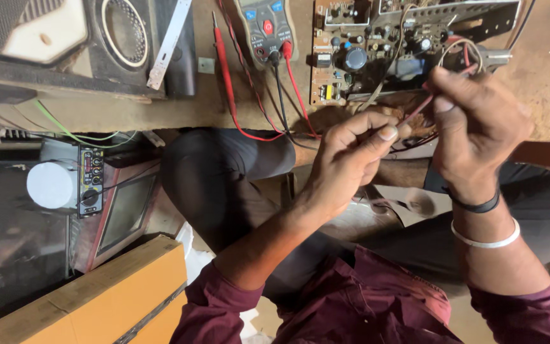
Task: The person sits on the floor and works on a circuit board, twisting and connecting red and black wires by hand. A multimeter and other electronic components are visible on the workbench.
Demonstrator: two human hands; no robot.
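Note:
My left hand (350,159) is closed, thumb pressed over the curled fingers, pinching the end of a thin red wire (419,108). My right hand (475,124) pinches the same wire higher up, near a small coil of wire (463,54). Both hands hover over my lap at the front edge of a wooden workbench (542,89). Just behind them lies a tan circuit board (367,48) with capacitors and other parts. A multimeter (263,25) with red and black leads (288,95) sits left of the board.
A red probe (223,57) lies on the bench. Speaker boxes (65,38) stand at the upper left. Lower left holds a small amplifier panel (90,181), a white cylinder (51,185), a small screen set (125,213) and a yellow-edged carton (122,293).

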